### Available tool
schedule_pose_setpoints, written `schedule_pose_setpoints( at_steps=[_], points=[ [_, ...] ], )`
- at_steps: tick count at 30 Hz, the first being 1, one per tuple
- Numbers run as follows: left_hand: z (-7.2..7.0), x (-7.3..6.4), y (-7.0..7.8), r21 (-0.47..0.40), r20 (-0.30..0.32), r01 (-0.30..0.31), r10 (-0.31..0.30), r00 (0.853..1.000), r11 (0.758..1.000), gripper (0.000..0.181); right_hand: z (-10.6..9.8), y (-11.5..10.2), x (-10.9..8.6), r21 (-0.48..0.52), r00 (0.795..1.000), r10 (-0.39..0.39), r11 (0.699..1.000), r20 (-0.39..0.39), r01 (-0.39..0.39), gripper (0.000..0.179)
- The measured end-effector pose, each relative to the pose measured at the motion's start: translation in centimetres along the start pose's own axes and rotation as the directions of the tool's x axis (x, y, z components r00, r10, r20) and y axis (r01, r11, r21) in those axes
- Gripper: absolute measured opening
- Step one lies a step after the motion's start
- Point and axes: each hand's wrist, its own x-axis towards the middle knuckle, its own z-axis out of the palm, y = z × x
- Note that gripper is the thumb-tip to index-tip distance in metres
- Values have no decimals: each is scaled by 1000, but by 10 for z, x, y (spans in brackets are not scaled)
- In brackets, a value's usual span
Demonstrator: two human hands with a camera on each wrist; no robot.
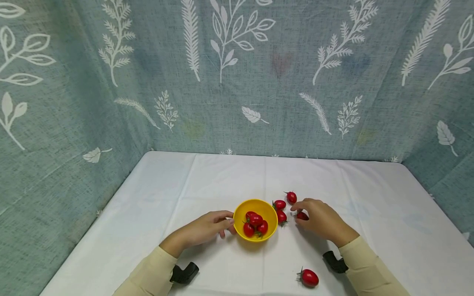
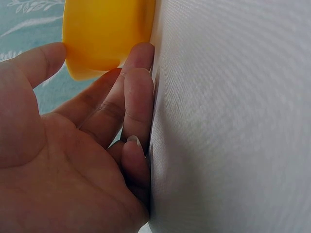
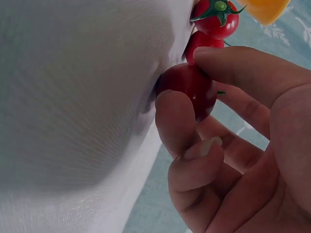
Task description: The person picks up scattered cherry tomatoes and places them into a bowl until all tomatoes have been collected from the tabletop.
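A yellow bowl [image 1: 242,210] stands on the white-covered table with several cherry tomatoes [image 1: 255,220] inside, some with green stems. On its left side my left hand [image 1: 207,228] touches the outside; in the left wrist view the thumb meets the rim and the loosely bent fingers lie against the wall. My right hand [image 1: 326,220], right of the bowl, pinches a cherry tomato [image 3: 194,85] between thumb and fingers, low at the table surface. Between bowl and right hand lie three more cherry tomatoes, the farthest one [image 1: 291,197] behind the other two.
Another cherry tomato [image 1: 309,278] lies near the front of the table, left of the right sleeve. Black wrist-worn devices [image 1: 185,273] show at both cuffs. A blue-green curtain [image 1: 281,123] with white leaf patterns encloses the table's back and sides.
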Motion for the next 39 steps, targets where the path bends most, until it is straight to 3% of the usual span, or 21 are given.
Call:
schedule_pose_setpoints(
  at_steps=[20,39],
  points=[
    [0,0,-1,6,0,-2,2,1000,1000,40,1,-1,2,44,999,31,999,28,-32,24],
    [0,0,0,10,-4,-7,7,1000,1000,39,-8,-10,-6,84,992,-78,993,-98,87,27]
  ],
)
